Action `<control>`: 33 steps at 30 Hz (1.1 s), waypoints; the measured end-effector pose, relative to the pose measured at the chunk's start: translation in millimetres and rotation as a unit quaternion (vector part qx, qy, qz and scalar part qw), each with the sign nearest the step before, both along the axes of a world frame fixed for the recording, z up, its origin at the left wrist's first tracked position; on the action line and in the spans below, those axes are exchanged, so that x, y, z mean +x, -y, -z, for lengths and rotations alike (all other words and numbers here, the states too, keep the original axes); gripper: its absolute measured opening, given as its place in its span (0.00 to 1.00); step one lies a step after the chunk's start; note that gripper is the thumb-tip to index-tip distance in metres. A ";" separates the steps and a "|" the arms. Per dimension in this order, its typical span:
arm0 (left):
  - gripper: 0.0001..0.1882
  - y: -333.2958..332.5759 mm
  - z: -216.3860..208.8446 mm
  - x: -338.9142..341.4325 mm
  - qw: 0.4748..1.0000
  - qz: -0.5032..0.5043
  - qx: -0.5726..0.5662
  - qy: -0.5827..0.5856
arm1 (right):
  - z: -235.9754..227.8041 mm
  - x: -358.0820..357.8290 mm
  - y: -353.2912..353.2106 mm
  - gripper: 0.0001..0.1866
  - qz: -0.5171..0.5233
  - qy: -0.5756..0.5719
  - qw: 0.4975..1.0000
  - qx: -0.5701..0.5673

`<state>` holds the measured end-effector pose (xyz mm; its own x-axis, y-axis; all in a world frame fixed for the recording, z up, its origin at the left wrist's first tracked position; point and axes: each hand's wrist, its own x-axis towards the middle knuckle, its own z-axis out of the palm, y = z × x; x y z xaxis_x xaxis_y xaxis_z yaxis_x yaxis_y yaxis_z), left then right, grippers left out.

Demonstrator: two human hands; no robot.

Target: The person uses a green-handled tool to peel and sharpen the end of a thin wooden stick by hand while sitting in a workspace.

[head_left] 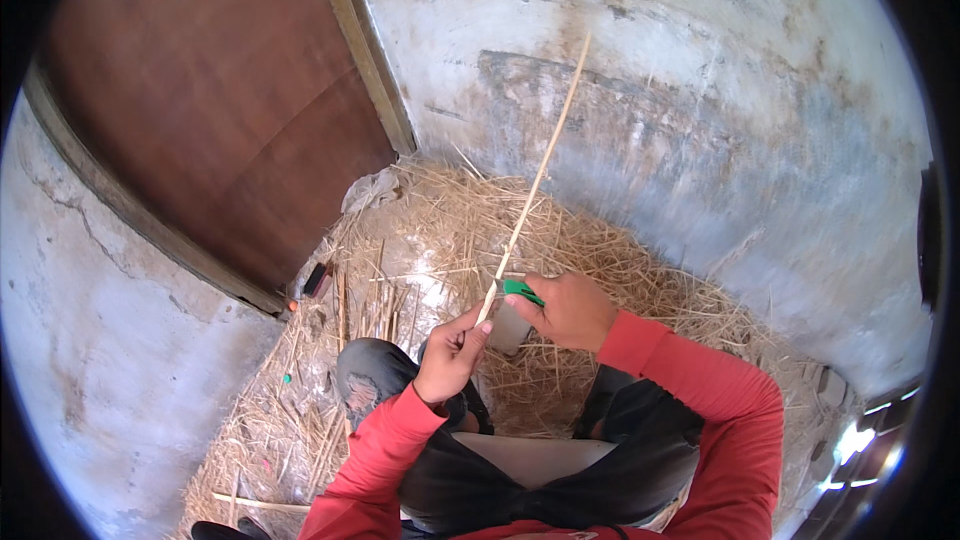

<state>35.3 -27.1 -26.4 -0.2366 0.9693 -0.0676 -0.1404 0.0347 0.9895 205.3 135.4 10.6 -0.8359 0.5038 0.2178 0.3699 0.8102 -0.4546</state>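
- We're gripping two things, one per hand: our left hand (452,355) is closing its fingers and thumb around the lower end of one pale stick (545,165), and our right hand (572,308) is wrapping round one green-handled tool (522,290).
- That single stick is slanting up and away from us, its far end showing in front of the wall (700,120).
- Our one tool is sitting right beside the stick, just above the left hand; we can't tell if its edge is actually touching.
- Two red sleeves (720,380) are coming in from the lower edge.
- Straw-like scraps (630,260) are covering loads of the floor (430,285), way too many for us to count.
- One longer pale strip (262,505) is lying at lower left, apart from our hands.
- One small green bit (287,378) is resting left of our knee, and one small dark object (317,280) is sitting near one brown door (220,90).
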 end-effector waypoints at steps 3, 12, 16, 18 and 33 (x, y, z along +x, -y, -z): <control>0.21 4.5 2.9 -0.8 1.000 0.007 -0.022 -0.013 | 5.9 -5.2 -14.6 0.26 0.031 0.015 0.999 -0.021; 0.20 6.5 9.4 4.1 0.998 0.040 -0.050 -0.006 | 23.0 1.5 -71.2 0.28 0.146 -0.035 0.988 0.026; 0.20 28.2 9.7 11.7 0.995 0.082 -0.058 -0.006 | 3.7 34.1 -116.6 0.29 0.212 0.035 0.977 0.011; 0.19 27.6 10.8 16.7 0.995 0.080 -0.051 -0.008 | 7.0 28.3 -118.8 0.29 0.229 0.034 0.973 0.014; 0.20 188.2 -5.6 12.1 0.972 0.073 -0.190 0.114 | 54.2 176.8 -259.2 0.36 0.496 -0.079 0.863 0.052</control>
<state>47.4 -215.3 -20.7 -0.0349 0.8866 -0.4613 -0.3200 0.4273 0.8456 382.1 394.6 -43.6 0.0402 0.9257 0.3762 0.8448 0.1696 -0.5075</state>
